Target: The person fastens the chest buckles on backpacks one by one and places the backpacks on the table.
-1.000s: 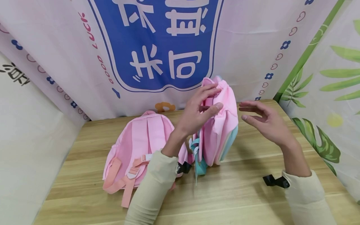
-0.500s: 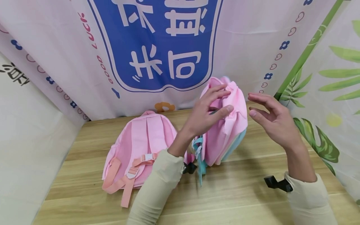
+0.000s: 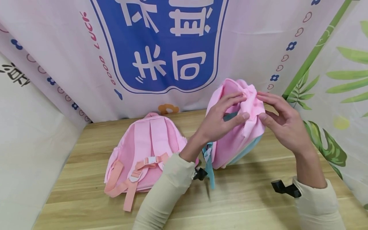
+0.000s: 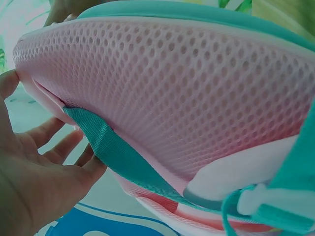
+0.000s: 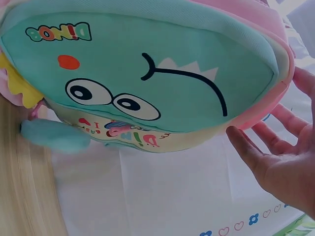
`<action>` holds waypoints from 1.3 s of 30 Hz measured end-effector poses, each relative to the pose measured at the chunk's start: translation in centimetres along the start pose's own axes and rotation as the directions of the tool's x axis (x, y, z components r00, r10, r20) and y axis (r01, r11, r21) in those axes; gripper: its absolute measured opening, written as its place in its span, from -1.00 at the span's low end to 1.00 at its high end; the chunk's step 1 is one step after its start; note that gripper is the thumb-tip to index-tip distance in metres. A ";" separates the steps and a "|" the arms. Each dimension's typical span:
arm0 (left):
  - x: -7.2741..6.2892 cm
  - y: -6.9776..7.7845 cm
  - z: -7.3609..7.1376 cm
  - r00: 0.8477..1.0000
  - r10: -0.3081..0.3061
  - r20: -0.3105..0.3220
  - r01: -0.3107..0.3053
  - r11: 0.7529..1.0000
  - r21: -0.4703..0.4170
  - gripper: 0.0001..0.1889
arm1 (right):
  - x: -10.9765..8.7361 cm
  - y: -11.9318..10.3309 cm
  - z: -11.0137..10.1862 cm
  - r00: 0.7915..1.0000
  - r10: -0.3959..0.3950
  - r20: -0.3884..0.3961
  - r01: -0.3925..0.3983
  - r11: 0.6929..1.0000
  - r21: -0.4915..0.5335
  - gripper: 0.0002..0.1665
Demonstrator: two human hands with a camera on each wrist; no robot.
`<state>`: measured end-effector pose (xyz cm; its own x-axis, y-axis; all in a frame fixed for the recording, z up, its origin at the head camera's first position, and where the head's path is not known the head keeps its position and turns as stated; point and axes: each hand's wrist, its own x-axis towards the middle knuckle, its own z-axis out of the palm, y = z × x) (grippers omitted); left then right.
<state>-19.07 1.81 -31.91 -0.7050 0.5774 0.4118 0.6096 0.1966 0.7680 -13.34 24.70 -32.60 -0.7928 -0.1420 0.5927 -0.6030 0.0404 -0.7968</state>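
Observation:
A pink backpack with a teal front (image 3: 230, 150) stands on its lower end on the table, leaning to the right. My left hand (image 3: 219, 123) grips its top edge, thumb toward me and fingers farther back. In the left wrist view, the thumb meets the corner of the pink mesh back panel (image 4: 162, 88), and the other fingers lie by a teal strap (image 4: 118, 152). Across the same top, my right hand (image 3: 287, 124) holds the other side between thumb and fingertips. The right wrist view shows a cartoon dinosaur face (image 5: 147, 73) on the teal front.
A second pink backpack (image 3: 143, 134) with orange straps (image 3: 130, 191) lies to the left on the wooden table (image 3: 95, 210). Behind the table hangs a printed white curtain (image 3: 244, 48), close to the held backpack. A leaf-patterned cloth (image 3: 342, 105) covers the right side.
My left hand and the standing backpack have shifted to the right, and the backpack leans more that way. My right hand, apart from it before, now touches its top.

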 end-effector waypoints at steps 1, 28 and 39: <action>0.0 0.0 0.1 1.000 0.000 0.007 0.000 1.000 -0.005 -0.36 | 0.0 0.0 -0.1 1.000 -0.002 0.004 0.002 1.000 -0.003 -0.39; -3.1 -3.5 0.2 0.993 -0.111 0.050 0.108 0.992 0.066 -0.24 | -0.6 0.9 -3.4 0.978 0.183 -0.102 -0.203 0.948 -0.246 -0.40; -5.5 -5.3 0.4 0.952 -0.305 0.033 0.294 0.938 0.182 -0.15 | -1.1 1.4 -5.0 0.948 0.308 -0.076 -0.314 0.875 -0.368 -0.36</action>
<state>-18.29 -2.10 -38.50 -0.8449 0.5158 0.1416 0.4305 0.4986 0.7524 -13.75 29.83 -33.83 -0.9443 -0.0469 0.3258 -0.3119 0.4438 -0.8401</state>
